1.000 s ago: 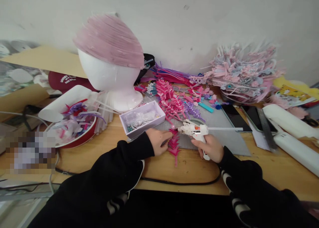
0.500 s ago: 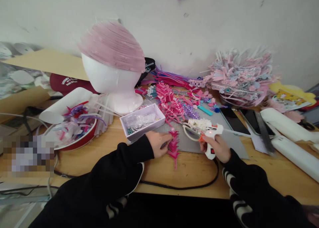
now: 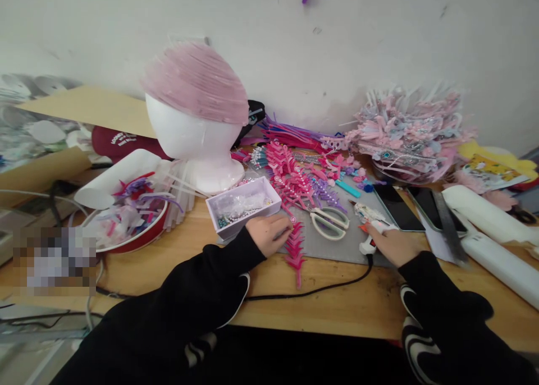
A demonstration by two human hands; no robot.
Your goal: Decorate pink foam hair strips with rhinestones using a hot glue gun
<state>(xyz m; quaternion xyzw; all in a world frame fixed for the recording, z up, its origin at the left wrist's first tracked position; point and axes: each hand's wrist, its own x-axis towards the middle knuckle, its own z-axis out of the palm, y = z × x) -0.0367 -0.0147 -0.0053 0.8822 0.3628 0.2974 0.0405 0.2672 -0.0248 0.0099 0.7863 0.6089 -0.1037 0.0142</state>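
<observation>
Plain pale-grey wall (image 3: 273, 48) behind, light wooden table (image 3: 337, 317) below, crowded along the back. A white foam head with a pink cover (image 3: 189, 132) stands upper left of the frame.

The magenta, fuzzy, feather-shaped chenille piece (image 3: 295, 253) lies at frame centre, its top on the flat grey mat (image 3: 328, 250), its stem end on bare wood. Your left hand (image 3: 269, 236) is curled, fingertips touching its upper left edge by the small round ornament (image 3: 293, 220) — probably to steady it; can't tell if it's pinched.

Your right hand (image 3: 393, 244), right of centre, has its fingers at the white hot-glue gun with an orange trigger (image 3: 374, 219); can't tell how firm the grip is. Nozzle points upper left, away from you — likely to keep the hot end off your fingers. Its black cord (image 3: 311, 292) loops in front, clear of the piece.

Scissors with pale-green-lined handles (image 3: 332, 221) lie between your hands, the open lavender box (image 3: 265, 207) just beside your left, presumably for easy reach.
</observation>
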